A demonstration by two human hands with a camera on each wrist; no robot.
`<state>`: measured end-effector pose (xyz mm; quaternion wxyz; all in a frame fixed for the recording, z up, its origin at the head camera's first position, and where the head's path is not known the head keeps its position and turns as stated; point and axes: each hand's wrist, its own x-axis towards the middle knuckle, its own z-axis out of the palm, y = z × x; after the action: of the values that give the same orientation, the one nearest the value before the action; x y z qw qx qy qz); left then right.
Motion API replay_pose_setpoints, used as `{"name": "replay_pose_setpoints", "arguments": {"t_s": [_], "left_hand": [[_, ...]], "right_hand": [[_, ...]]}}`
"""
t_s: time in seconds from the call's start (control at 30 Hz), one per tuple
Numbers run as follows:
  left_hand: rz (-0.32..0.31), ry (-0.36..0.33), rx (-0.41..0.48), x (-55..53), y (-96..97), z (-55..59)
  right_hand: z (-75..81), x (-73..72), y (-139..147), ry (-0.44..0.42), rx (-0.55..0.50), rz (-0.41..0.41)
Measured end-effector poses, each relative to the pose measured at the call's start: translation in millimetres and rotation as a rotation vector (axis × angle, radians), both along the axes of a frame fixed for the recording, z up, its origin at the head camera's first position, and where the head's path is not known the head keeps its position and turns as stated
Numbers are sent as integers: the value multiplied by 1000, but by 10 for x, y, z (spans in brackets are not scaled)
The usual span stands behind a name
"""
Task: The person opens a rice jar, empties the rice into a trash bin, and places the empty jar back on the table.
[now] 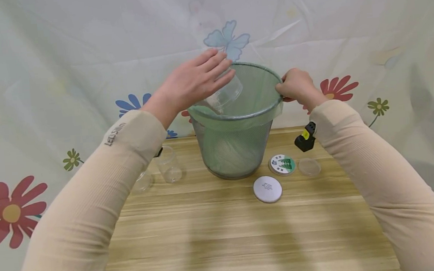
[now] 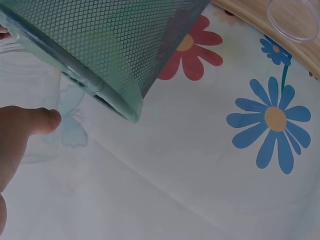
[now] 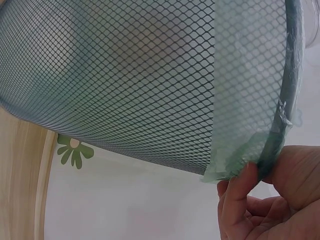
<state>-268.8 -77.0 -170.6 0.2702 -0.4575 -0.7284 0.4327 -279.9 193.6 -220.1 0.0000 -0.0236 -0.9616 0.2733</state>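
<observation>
My left hand (image 1: 199,78) holds a clear plastic jar (image 1: 233,91) by its side, the thumb on one side and the fingers across the other. The jar is tipped over the mouth of a mesh waste bin (image 1: 237,153), and some pale stuff shows near its mouth. A thin green bin liner (image 1: 256,120) lines the bin and folds over its rim. At the right side of that rim, my right hand (image 1: 298,87) pinches the liner's edge and the rim between thumb and fingers, seen closely in the right wrist view.
Two clear jars (image 1: 170,169) stand left of the bin on the wooden table (image 1: 225,237). To the right lie a round tin lid with a green print (image 1: 282,164), a white round lid (image 1: 267,189) and a clear disc (image 1: 309,167). A flowered curtain (image 1: 79,44) hangs behind.
</observation>
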Motion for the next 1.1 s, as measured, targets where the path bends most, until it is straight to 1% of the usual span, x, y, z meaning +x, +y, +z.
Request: {"name": "replay_pose_setpoints", "arguments": {"t_s": [0.1,0.3,0.4,0.67,0.77,0.87,0.97,1.03,1.1], "left_hand": [[12,19,-32,16,16,18],[4,36,-42,27,35,31],[0,54,-54,24,39,30],[10,73,-155,40,67,19],[6,98,-189,48,75,13],[-1,120,-214,52,84,5],[0,127,-235,55,95,-4],[-2,129,-240,53,104,-13],[-17,146,-237,47,111,-25]], "right_hand": [[-7,-6,0,-3,-8,-4],[-17,-19,-1,-6,-14,-10],[-18,-25,-3,-5,-9,-14],[-18,-24,-5,-3,4,-9],[-15,-21,-7,4,10,-6],[-9,-12,-12,8,12,-6],[-3,0,-21,12,17,-4],[1,7,-25,15,20,-3],[2,12,-28,19,23,-1]]}}
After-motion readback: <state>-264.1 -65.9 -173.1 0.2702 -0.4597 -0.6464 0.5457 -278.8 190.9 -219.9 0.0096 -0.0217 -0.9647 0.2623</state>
